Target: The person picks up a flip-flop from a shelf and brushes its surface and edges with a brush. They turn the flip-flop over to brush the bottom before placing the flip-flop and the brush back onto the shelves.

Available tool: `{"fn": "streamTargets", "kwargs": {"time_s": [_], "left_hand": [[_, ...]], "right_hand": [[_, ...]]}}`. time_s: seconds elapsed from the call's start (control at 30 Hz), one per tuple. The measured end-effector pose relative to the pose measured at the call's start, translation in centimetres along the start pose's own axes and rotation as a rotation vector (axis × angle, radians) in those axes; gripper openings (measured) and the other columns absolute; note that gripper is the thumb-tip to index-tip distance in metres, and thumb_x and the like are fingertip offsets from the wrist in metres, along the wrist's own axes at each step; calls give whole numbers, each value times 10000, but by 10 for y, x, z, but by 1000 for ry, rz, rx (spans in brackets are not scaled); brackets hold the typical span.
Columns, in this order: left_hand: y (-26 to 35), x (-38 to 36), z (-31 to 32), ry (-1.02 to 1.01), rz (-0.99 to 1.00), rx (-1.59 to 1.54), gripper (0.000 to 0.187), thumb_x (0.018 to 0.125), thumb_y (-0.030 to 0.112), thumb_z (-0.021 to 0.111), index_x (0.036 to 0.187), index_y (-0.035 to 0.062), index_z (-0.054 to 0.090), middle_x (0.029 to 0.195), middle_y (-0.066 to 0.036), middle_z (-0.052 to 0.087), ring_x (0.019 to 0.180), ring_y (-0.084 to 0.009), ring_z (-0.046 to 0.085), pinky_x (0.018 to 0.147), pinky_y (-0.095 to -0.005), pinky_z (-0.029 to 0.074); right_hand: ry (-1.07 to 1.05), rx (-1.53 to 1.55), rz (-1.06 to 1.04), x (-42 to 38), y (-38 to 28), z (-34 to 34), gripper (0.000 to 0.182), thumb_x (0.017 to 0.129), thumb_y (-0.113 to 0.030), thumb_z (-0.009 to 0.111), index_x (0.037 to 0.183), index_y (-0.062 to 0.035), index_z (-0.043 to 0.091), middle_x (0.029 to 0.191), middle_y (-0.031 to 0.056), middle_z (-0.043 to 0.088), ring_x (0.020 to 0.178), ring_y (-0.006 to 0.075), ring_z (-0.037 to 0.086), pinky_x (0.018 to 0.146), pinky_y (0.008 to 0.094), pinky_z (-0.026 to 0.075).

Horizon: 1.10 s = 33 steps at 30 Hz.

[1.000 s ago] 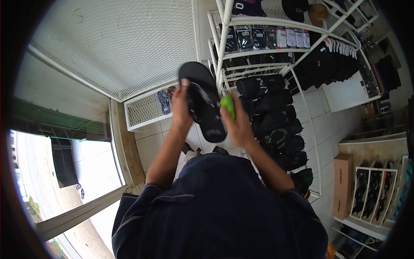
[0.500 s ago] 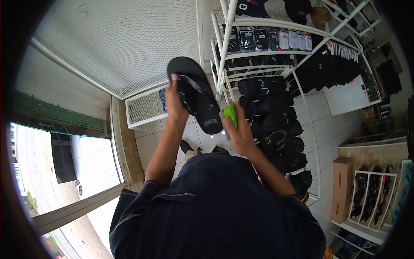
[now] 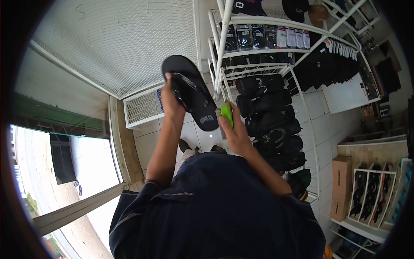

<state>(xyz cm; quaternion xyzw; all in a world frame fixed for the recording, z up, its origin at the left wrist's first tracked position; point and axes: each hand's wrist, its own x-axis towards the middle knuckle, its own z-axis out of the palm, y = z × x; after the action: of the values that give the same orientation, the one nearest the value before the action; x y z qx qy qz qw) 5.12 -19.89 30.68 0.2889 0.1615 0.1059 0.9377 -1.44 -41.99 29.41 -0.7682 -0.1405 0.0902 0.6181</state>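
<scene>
The left grip (image 3: 173,103) clasps a black flip-flop (image 3: 202,102) by its side edge, the thumb near the strap, the footbed facing up toward the head. The right grip (image 3: 238,133) is wrapped round a green brush (image 3: 227,114), its pale bristles just beside the flip-flop's lettered heel; whether they touch, I cannot tell. The flip-flop is in the air above the tiled floor (image 3: 147,149). Black bags (image 3: 271,118) stand in a row to the right.

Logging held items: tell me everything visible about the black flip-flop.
Black flip-flop, rubbery-looking: rounded sole, dark strap with greyish marks, pale lettering near the lower end. Held tilted in the air, strap side facing the camera, the left hand gripping its side. A green brush in the right hand is beside the lettered end; contact unclear.
</scene>
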Motion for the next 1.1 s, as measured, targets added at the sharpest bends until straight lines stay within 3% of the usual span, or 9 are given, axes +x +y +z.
{"fn": "streamTargets", "kwargs": {"time_s": [0.17, 0.5, 0.53, 0.6, 0.73, 0.8, 1.0, 1.07, 1.1], "left_hand": [[-18, -19, 3, -66, 11, 231, 368, 1042, 401, 607, 1208, 74, 640, 1042, -59, 704, 923, -181, 700, 824, -335, 602], [-56, -37, 10, -130, -85, 313, 361, 1029, 333, 652, 1247, 47, 624, 1078, -55, 695, 933, -154, 683, 812, -336, 593], [-50, -28, 10, -14, 11, 327, 376, 1030, 346, 647, 1241, 36, 620, 1077, -66, 696, 926, -169, 692, 812, -351, 599], [-26, 1, -10, 52, 14, 209, 404, 1049, 388, 596, 1221, 23, 615, 1071, -90, 699, 927, -214, 707, 822, -386, 611], [-7, 4, -22, 13, 27, -17, 407, 1086, 412, 491, 1215, 47, 617, 1066, -103, 702, 944, -257, 707, 836, -401, 612], [-16, 3, -26, -77, 44, -124, 399, 1089, 413, 484, 1220, 61, 619, 1074, -86, 705, 953, -250, 704, 864, -397, 604], [-32, 27, -71, -338, -61, -142, 426, 1105, 396, 436, 1293, 53, 603, 1209, -87, 679, 1151, -262, 645, 1018, -411, 527], [-26, -8, -16, 186, 819, 681, 513, 1045, 373, 580, 1406, 11, 542, 1342, -126, 628, 1333, -308, 540, 1157, -443, 401], [-8, -26, -13, -34, 969, 1094, 672, 929, 311, 734, 1487, 25, 491, 1459, -153, 555, 1456, -339, 412, 1228, -483, 288]], "right_hand": [[60, -93, -135, 23, -16, -7, 602, 1059, -339, 530, 1507, 23, 356, 1127, 233, 690, 1093, 322, 671, 976, 368, 484], [197, -122, -204, 84, -40, -46, 621, 1035, -422, 569, 1487, -29, 404, 919, 143, 687, 781, 235, 680, 713, 357, 527], [114, -122, -68, 71, -28, -37, 657, 1030, -396, 587, 1520, -26, 354, 971, 168, 687, 830, 258, 686, 764, 364, 533], [85, -33, -214, 47, 18, -6, 697, 1023, -364, 607, 1551, -28, 300, 1036, 194, 683, 907, 301, 698, 848, 382, 528], [-57, 78, 36, 10, -2, 3, 727, 961, -253, 709, 1543, -30, 334, 1195, 203, 661, 1137, 327, 664, 980, 386, 488], [124, -51, -245, 19, 3, -2, 791, 875, -178, 801, 1522, -20, 373, 1218, 178, 658, 1164, 301, 649, 992, 375, 490], [50, -81, -294, 32, -27, -40, 733, 797, -54, 809, 1466, -99, 512, 1309, 175, 663, 1185, 222, 657, 1000, 339, 503], [-44, -156, -332, 31, -32, -51, 747, 778, -26, 821, 1460, -65, 518, 1394, 176, 623, 1300, 267, 603, 1082, 359, 459], [-47, -218, -398, 31, -34, -55, 735, 760, -15, 816, 1440, -65, 543, 1367, 185, 643, 1265, 306, 640, 1065, 363, 484]]}}
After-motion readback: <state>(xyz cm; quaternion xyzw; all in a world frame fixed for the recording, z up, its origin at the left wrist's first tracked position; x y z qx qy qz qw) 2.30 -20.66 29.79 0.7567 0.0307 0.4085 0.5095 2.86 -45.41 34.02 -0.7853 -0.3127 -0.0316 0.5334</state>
